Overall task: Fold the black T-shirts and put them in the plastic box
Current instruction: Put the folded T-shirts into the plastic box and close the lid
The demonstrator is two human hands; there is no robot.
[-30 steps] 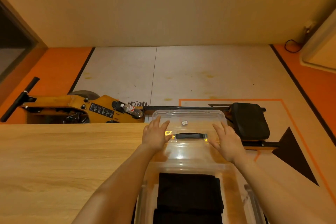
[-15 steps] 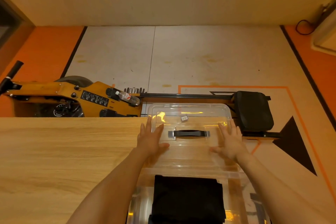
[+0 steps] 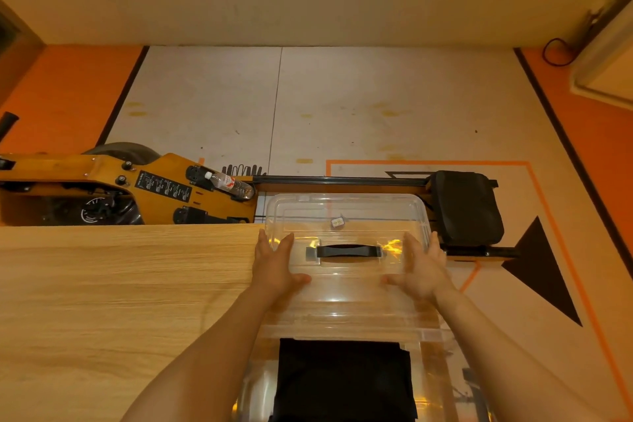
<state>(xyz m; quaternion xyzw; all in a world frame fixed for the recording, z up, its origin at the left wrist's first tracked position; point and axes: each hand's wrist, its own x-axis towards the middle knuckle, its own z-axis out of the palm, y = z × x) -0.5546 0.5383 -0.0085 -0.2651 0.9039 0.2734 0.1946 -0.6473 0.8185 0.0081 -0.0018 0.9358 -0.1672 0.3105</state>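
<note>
A clear plastic lid [image 3: 346, 212] with a black handle [image 3: 347, 251] hovers over the far end of the clear plastic box [image 3: 442, 336] at the table's right end. My left hand [image 3: 274, 264] grips the lid's left side and my right hand [image 3: 423, 267] its right side, fingers stretched forward and thumbs turned inward. Folded black T-shirts [image 3: 342, 380] lie stacked inside the box, below the lid's near edge. The box's lower part runs out of the frame.
The wooden table [image 3: 120, 284] stretches to the left. On the floor beyond it stands an orange rowing machine [image 3: 102, 188] with a water bottle [image 3: 229, 183] and a black seat [image 3: 466, 209] on its rail.
The lid has come slightly nearer to me and over the box's far end. Both hands have slid outward to the lid's sides.
</note>
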